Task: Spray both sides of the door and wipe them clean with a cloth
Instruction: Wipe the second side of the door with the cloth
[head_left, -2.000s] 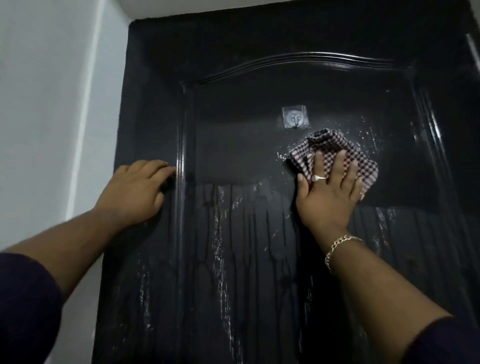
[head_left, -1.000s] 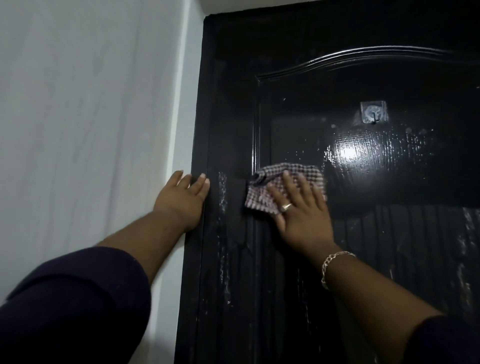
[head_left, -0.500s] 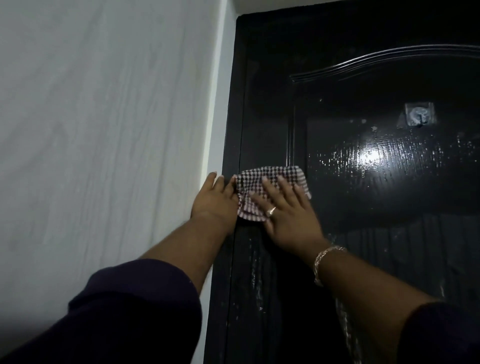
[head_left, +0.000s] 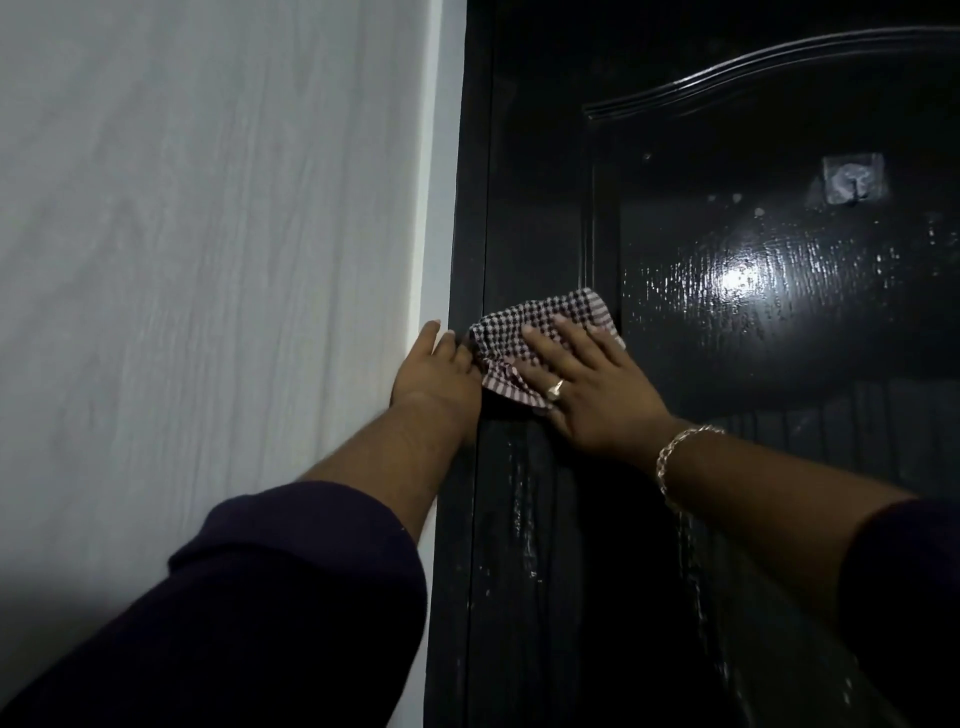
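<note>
Pressing the cloth (head_left: 540, 332) flat under the right hand's (head_left: 587, 384) straight fingers, firm overlapping strokes are best made down the wet door (head_left: 779, 364), braced by the flat, empty left hand (head_left: 434, 371).

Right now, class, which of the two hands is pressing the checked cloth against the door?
The right hand, wearing a ring, lies flat on the checked cloth; the left hand rests bare at the door edge.

Dim, low-light frame, grainy and soft. One bright glare spot on the glossy black door (head_left: 737, 280) with speckled wet highlights around it. Wall (head_left: 208, 260) evenly grey, darker toward the bottom. Sleeves nearly black, no detail. Wide-angle bend in the straight lines at the frame edges.
</note>
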